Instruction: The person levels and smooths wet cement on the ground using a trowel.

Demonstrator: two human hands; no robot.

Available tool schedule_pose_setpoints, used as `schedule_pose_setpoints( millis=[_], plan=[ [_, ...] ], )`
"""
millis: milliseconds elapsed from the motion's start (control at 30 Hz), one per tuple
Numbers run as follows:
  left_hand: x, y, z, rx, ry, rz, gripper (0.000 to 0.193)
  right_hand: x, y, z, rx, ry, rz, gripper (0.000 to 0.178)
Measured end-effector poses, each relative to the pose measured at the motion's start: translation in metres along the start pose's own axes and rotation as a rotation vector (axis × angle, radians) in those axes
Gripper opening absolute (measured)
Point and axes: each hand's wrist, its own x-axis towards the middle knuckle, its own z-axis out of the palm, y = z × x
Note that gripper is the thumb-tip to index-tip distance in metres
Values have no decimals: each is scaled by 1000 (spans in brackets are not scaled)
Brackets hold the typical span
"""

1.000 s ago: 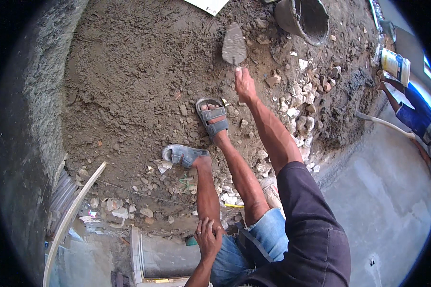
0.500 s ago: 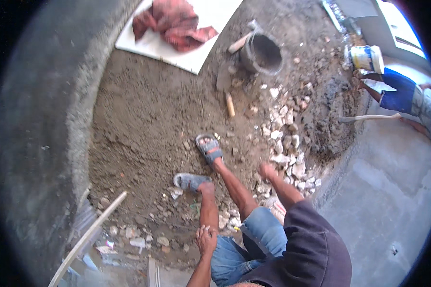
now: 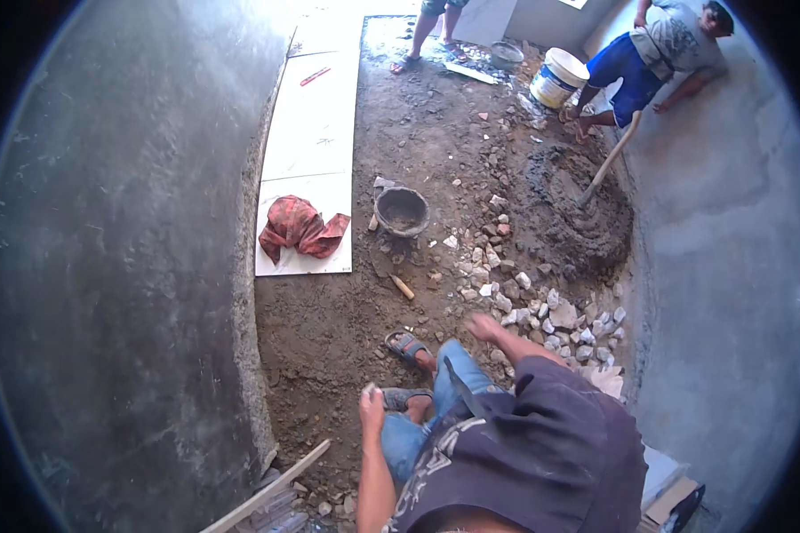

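Observation:
My left hand [image 3: 372,409] is raised beside my left knee, its fingers curled closed, with nothing visible in them. My right hand [image 3: 484,327] hovers at the near edge of the broken stones [image 3: 562,314], also closed; whatever it may hold is hidden. Ahead of my sandalled feet a trowel with a wooden handle [image 3: 403,287] lies on the soil. Just beyond it stands a black rubber bucket [image 3: 402,212]. A crumpled red cloth [image 3: 299,229] rests on the near end of the white tiles [image 3: 308,118], apart from both hands.
A grey wall [image 3: 142,249] runs along the left. On the right, a person [image 3: 656,62] leans at the wall near wet mortar [image 3: 571,209], with a long-handled tool [image 3: 610,163] standing in it. Beyond are a white bucket [image 3: 560,78] and another person's legs [image 3: 425,31]. A wooden strip [image 3: 271,487] lies near left.
My view has tilted up, bringing the tile row and a second person into sight. My left hand has lifted off my leg and closed. My right hand remains closed near the stones.

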Motion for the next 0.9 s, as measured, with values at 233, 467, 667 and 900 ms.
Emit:
schedule_pose_setpoints(
  millis=[233,467,667,900],
  plan=[
    [-34,14,-34,146,-11,30,50,-22,-52,-41,267,260,-222,30],
    [-119,-120,-56,-86,41,-98,48,-174,88,0,-90,-123,264,43],
    [-236,-277,-66,-407,120,-386,26,-208,22,21,-108,-145,97,22],
    [-375,-443,1,-659,330,-475,23,-167,-149,43,269,-215,-87,30]
  ],
)
